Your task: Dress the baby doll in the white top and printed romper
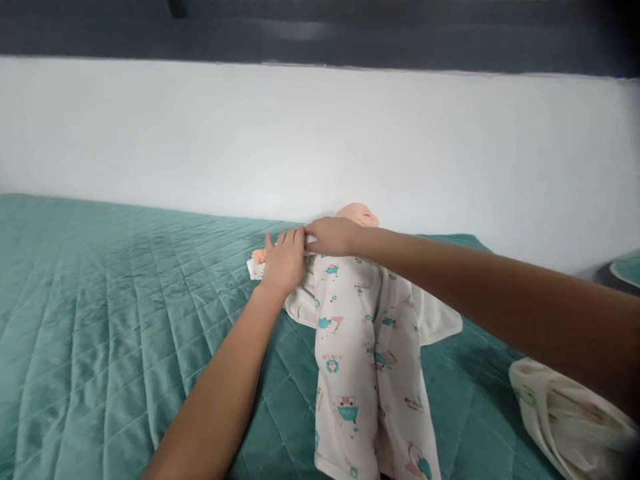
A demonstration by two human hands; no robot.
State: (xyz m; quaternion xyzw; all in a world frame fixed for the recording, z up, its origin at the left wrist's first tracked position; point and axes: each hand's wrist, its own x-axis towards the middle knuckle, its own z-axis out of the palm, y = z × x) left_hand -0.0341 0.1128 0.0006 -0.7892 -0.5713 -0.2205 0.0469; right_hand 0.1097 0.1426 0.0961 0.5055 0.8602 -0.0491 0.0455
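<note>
A baby doll (357,215) lies on its back on a teal quilted bed (100,300), head toward the white wall. It wears a white printed romper (365,347) with small cartoon figures, legs stretching toward me. My left hand (284,260) rests on the doll's sleeve near its small hand (259,255), fingers pressed on the cloth. My right hand (333,235) is closed in a pinch on the romper's fabric at the doll's shoulder, just below its chin. Both hands meet at the garment's upper edge.
A second bundle of white printed cloth (565,413) lies at the bed's right edge. A white wall (320,147) runs behind the bed, with a dark band above. Something teal and dark shows at the far right (625,270).
</note>
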